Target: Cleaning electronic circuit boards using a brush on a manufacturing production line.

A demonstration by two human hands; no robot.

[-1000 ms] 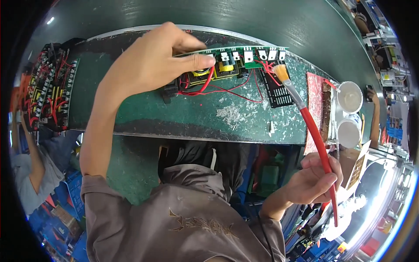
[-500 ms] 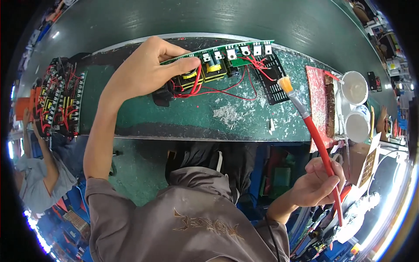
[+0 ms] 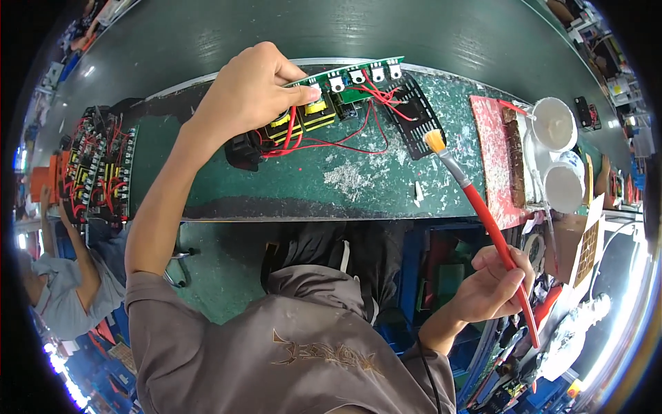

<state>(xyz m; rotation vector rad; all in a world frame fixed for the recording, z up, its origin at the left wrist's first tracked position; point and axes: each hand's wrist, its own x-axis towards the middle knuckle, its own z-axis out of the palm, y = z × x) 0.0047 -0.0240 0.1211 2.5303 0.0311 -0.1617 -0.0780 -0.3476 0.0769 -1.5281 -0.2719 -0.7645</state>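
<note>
With thumb and fingers, my left hand [image 3: 255, 90] pinches the edge of a green circuit board [image 3: 345, 77], tipped so its row of white-faced parts faces me. Yellow-and-black transformers [image 3: 303, 119] and red and black wires hang below the board. A slotted black panel [image 3: 418, 121] lies at its right end, and a black block-shaped part [image 3: 243, 151] sits at its left end. My right hand [image 3: 495, 284] is closed around the handle of a red paintbrush [image 3: 488, 215]. The pale bristles are beside the panel's near right corner.
Several wired circuit boards [image 3: 103, 162] stand in a stack at the left. Right of the work mat lie a red board [image 3: 493, 165] and two white tubs [image 3: 554, 124]. White flakes [image 3: 348, 176] are scattered on the green mat. Another person's arm [image 3: 83, 265] shows at far left.
The circuit board has shifted left with my left hand and the panel has moved along with it. My right hand and the brush have moved slightly left.
</note>
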